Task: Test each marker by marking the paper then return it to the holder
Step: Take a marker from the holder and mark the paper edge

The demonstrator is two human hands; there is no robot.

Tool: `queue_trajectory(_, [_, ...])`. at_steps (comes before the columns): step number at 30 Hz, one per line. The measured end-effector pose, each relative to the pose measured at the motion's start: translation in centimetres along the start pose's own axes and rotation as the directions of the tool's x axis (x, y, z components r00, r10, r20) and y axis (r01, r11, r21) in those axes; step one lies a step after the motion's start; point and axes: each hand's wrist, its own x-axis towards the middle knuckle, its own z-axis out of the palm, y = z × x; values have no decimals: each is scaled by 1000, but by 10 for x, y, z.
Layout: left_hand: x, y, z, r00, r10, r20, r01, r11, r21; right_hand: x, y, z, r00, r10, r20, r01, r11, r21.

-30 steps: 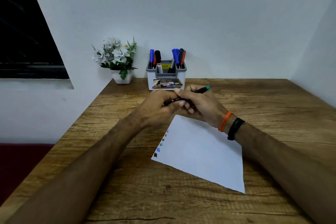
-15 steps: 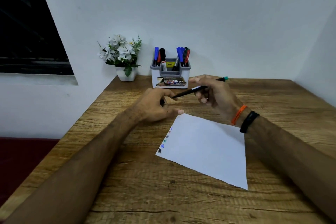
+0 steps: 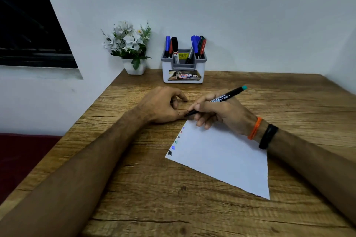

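Note:
My right hand [image 3: 217,113] grips a black marker [image 3: 229,94] with a teal end. Its uncapped tip points down and left at the far corner of the white paper [image 3: 221,158]. My left hand [image 3: 161,106] rests on the table just left of that tip, its fingers curled round the marker's cap, which is mostly hidden. Several small coloured marks [image 3: 176,141] run along the paper's left edge. The grey and white holder [image 3: 183,77] stands at the back by the wall with several blue, red, black and green markers upright in it.
A white pot of artificial flowers [image 3: 129,48] stands left of the holder. The wooden table [image 3: 154,198] meets walls at the back and right, and its left edge drops off beside a window sill.
The hands pulled the marker and its cap apart. My right hand then turned the marker and lowered its tip to the paper's far corner, while my left hand settled on the table.

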Motion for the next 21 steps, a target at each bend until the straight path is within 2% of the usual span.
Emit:
queue_trajectory(11, [0, 2, 0, 999, -29, 31, 30, 1000, -9, 2, 10, 3, 997, -20, -76, 5, 981, -192])
queue_trajectory(21, [1, 1, 0, 999, -33, 38, 33, 999, -11, -1, 9, 4, 997, -35, -63, 19, 971, -238])
